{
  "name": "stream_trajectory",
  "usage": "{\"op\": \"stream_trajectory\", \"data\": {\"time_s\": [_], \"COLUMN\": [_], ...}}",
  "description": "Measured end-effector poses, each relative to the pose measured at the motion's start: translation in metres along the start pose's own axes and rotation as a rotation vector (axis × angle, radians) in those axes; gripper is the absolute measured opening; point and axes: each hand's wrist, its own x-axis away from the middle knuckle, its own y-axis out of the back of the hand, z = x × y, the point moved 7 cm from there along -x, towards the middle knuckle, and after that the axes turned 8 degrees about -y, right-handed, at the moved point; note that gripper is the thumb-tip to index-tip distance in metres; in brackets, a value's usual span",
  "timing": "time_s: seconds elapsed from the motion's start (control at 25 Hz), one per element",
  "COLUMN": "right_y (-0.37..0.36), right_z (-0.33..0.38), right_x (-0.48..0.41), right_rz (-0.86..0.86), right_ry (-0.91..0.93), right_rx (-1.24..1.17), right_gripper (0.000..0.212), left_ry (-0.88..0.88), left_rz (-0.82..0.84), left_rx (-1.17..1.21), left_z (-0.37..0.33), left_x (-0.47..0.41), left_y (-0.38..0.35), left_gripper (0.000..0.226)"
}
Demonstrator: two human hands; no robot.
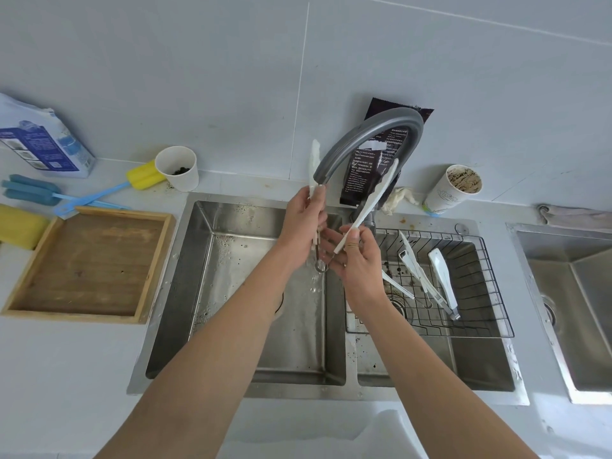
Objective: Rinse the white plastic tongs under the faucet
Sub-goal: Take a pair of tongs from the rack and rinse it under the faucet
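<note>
I hold a pair of white plastic tongs spread wide, tips up, over the left sink basin. My left hand grips the left arm of the tongs, and my right hand pinches the right arm. The metal hinge loop hangs low between my hands. Water runs from the grey curved faucet down past the hinge into the basin.
A wire rack in the right basin holds more white tongs. A wooden tray, blue and yellow sponge brushes, two paper cups and a blue box stand on the counter. Another sink lies at the far right.
</note>
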Motion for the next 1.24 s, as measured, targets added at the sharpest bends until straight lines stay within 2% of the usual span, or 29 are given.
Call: {"op": "stream_trajectory", "data": {"time_s": [0.32, 0.4, 0.48, 0.6, 0.8, 0.92, 1.0, 1.12, 1.16, 1.24], "right_y": [0.005, 0.007, 0.002, -0.003, 0.006, 0.015, 0.022, 0.029, 0.03, 0.031], "right_z": [-0.021, -0.02, -0.018, -0.023, -0.035, -0.039, -0.042, -0.048, -0.049, -0.049], "right_x": [0.002, 0.004, 0.008, 0.013, 0.018, 0.02, 0.021, 0.025, 0.027, 0.03], "right_rz": [-0.091, -0.131, -0.097, -0.029, 0.023, 0.011, -0.002, -0.003, -0.001, 0.0], "right_ry": [-0.143, -0.107, -0.031, -0.03, -0.098, -0.053, -0.038, -0.054, -0.058, -0.058], "right_rx": [0.129, 0.215, 0.296, 0.342, 0.339, 0.386, 0.401, 0.365, 0.35, 0.299], "right_gripper": [0.012, 0.021, 0.03, 0.025, 0.032, 0.019, 0.015, 0.014, 0.015, 0.022], "left_ry": [0.218, 0.203, 0.169, 0.12, 0.122, 0.047, 0.024, 0.055, 0.094, 0.221], "left_rz": [-0.093, -0.079, -0.05, -0.021, 0.027, 0.081, 0.015, -0.241, -0.278, -0.247], "left_rx": [0.193, 0.223, 0.222, 0.141, -0.006, -0.211, -0.249, -0.234, -0.246, -0.27], "left_z": [0.023, 0.022, 0.022, 0.022, 0.026, 0.027, 0.029, 0.037, 0.041, 0.054], "left_x": [0.026, 0.033, 0.041, 0.045, 0.055, 0.058, 0.056, 0.052, 0.051, 0.046], "left_y": [0.014, 0.013, 0.01, 0.009, 0.004, 0.002, 0.008, 0.029, 0.033, 0.033], "left_gripper": [0.031, 0.024, 0.016, 0.011, 0.012, 0.021, 0.023, 0.021, 0.028, 0.049]}}
